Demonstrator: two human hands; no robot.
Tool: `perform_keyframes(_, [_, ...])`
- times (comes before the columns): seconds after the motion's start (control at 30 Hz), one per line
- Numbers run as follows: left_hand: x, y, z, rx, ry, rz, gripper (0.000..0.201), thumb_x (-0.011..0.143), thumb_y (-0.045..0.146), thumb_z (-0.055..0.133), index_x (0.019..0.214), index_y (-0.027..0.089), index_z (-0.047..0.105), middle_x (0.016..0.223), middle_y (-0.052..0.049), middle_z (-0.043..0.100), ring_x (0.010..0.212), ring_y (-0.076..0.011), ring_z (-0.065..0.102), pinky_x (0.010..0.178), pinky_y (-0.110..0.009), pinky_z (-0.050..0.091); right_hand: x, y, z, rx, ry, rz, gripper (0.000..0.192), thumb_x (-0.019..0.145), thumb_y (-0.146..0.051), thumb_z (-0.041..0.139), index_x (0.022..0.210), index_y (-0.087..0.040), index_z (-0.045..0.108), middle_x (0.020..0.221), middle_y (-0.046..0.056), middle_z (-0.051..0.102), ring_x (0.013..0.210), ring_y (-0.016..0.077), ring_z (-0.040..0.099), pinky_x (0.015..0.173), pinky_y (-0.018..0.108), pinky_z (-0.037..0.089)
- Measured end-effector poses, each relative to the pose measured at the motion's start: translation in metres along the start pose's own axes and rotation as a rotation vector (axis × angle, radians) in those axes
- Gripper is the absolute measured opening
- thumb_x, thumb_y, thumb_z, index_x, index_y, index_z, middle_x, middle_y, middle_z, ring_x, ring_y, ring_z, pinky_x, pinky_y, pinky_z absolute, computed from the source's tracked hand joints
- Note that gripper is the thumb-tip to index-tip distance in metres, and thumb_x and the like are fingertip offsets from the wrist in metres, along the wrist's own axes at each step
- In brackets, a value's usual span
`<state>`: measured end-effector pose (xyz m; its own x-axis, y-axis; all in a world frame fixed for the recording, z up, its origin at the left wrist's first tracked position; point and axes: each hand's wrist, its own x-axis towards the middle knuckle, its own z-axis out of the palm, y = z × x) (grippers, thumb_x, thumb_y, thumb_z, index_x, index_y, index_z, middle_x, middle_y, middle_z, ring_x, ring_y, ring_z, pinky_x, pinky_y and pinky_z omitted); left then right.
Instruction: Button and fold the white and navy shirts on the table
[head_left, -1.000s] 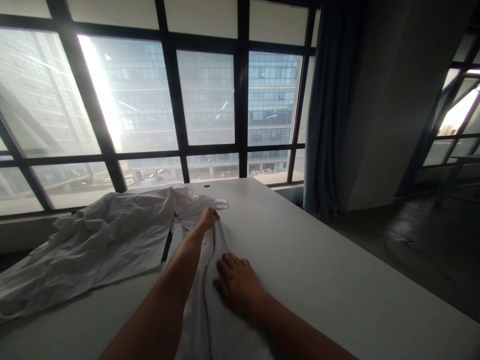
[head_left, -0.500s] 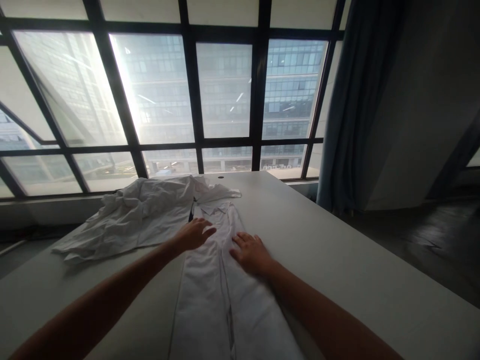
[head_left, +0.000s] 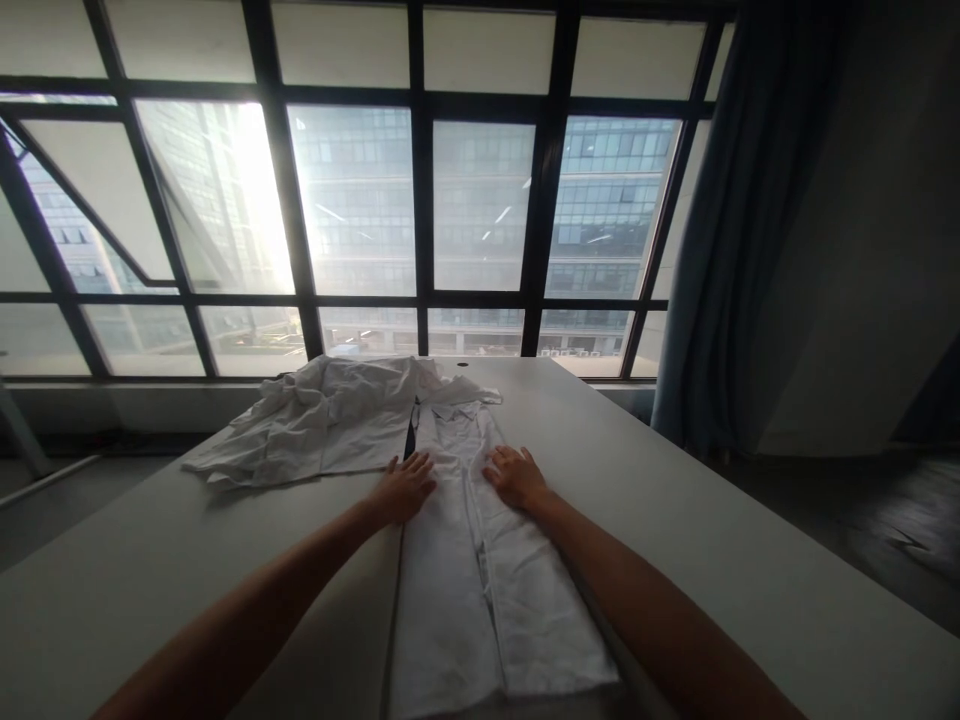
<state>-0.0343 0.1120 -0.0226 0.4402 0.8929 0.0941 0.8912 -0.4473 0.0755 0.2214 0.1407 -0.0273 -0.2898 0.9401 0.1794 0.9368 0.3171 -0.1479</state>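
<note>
A long white garment (head_left: 450, 590) lies stretched out on the white table, a lengthwise gap running down its middle and a collar-like fold at its far end. My left hand (head_left: 405, 487) rests on its left edge, fingers extended and a little apart. On the opposite edge, my right hand (head_left: 516, 476) lies palm down with its fingers stretched over the cloth. Neither hand grips the fabric. Beyond my left hand is a crumpled white cloth garment (head_left: 330, 420), touching the far end of the long one. A narrow dark strip (head_left: 410, 438) shows between the two.
The table (head_left: 637, 510) runs forward to large black-framed windows (head_left: 478, 205). A small dark round spot (head_left: 463, 364) marks its far end. A blue-grey curtain (head_left: 701, 300) hangs at the right. A pale metal bar (head_left: 45, 480) is at the far left, beyond the table.
My left hand has come down onto the garment's left edge, having hovered over its middle. My right hand stays on the right side. The view has shifted left and up.
</note>
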Motion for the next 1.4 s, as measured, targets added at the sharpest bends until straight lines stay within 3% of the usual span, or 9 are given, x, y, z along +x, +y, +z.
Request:
perform_keyframes(0.1, [-0.02,0.025,0.002,-0.113,0.023,0.183,0.053,0.102,0.047,0.03,0.15,0.026,0.036,0.158,-0.01,0.031,0.148,-0.0247,0.023,0.119,-0.052,0.016,-0.006,-0.003,0.001,0.044,0.009,-0.055,0.049,0.1,-0.041,0.036,0.144,-0.021,0.047,0.153,0.01,0.039,0.142,0.0208,0.032,0.118,0.048,0.014])
perform_keyframes(0.27, [-0.049,0.051,0.011,-0.191,-0.102,0.386,0.058,0.1,0.054,0.034,0.152,0.029,0.032,0.161,-0.007,0.023,0.149,-0.0273,0.016,0.119,-0.056,0.011,-0.025,-0.007,0.008,0.097,-0.058,-0.059,0.055,0.1,-0.047,0.038,0.147,-0.019,0.043,0.155,0.01,0.034,0.144,0.0236,0.027,0.118,0.051,0.017])
perform_keyframes(0.4, [-0.058,0.041,-0.003,-0.27,-0.086,0.397,0.049,0.1,0.038,0.04,0.147,0.024,0.042,0.158,-0.009,0.033,0.146,-0.0262,0.028,0.119,-0.05,0.021,-0.033,0.009,-0.004,0.098,0.071,-0.048,0.039,0.098,-0.023,0.038,0.129,-0.016,0.061,0.14,0.011,0.053,0.13,0.0198,0.047,0.112,0.035,0.031])
perform_keyframes(0.5, [-0.07,0.022,-0.021,-0.323,-0.044,0.418,0.04,0.088,0.017,0.051,0.125,0.024,0.064,0.137,-0.008,0.056,0.13,-0.023,0.048,0.111,-0.038,0.037,-0.042,0.034,-0.022,0.084,-0.042,-0.09,0.043,0.079,-0.006,0.05,0.118,-0.014,0.067,0.129,0.011,0.059,0.121,0.0207,0.054,0.104,0.027,0.039])
perform_keyframes(0.6, [-0.085,0.007,-0.034,-0.309,-0.056,0.419,0.039,0.076,0.007,0.056,0.107,0.026,0.071,0.118,-0.006,0.063,0.115,-0.022,0.056,0.105,-0.036,0.043,-0.054,0.052,-0.041,0.063,-0.185,-0.063,0.064,0.066,-0.001,0.057,0.128,-0.016,0.062,0.134,0.013,0.055,0.123,0.0257,0.053,0.104,0.031,0.041])
perform_keyframes(0.87, [-0.096,0.008,-0.043,-0.37,-0.172,0.488,0.037,0.073,0.036,0.08,0.109,0.031,0.072,0.122,-0.005,0.059,0.114,-0.025,0.053,0.104,-0.039,0.041,-0.075,0.039,-0.065,0.153,-0.416,-0.106,0.098,0.055,-0.029,0.087,0.144,-0.033,0.048,0.156,0.01,0.032,0.139,0.037,0.034,0.109,0.047,0.038])
perform_keyframes(1.0, [-0.097,0.016,-0.044,-0.393,-0.163,0.513,0.026,0.079,0.045,0.074,0.102,0.031,0.075,0.122,-0.005,0.062,0.112,-0.0251,0.055,0.105,-0.042,0.039,-0.089,0.026,-0.079,0.257,-0.493,-0.221,0.078,0.062,-0.037,0.086,0.135,-0.035,0.058,0.159,0.006,0.026,0.143,0.0365,0.028,0.11,0.051,0.034])
perform_keyframes(1.17, [-0.094,0.021,-0.046,-0.613,-0.043,0.504,0.034,0.095,0.044,0.051,0.096,0.02,0.074,0.101,-0.01,0.072,0.095,-0.0199,0.066,0.09,-0.031,0.049,-0.098,0.011,-0.099,0.559,-0.508,-0.45,0.03,0.079,-0.041,0.073,0.102,-0.022,0.077,0.129,0.008,0.062,0.128,0.0281,0.05,0.109,0.042,0.037])
perform_keyframes(1.4, [-0.108,0.017,-0.075,-0.691,0.057,0.389,0.035,0.09,0.046,0.058,0.098,0.017,0.075,0.094,-0.009,0.076,0.085,-0.0205,0.068,0.078,-0.028,0.052,-0.096,0.016,-0.114,1.007,-0.533,-0.654,0.035,0.083,-0.043,0.071,0.1,-0.013,0.073,0.101,0.009,0.071,0.092,0.0207,0.067,0.088,0.039,0.054])
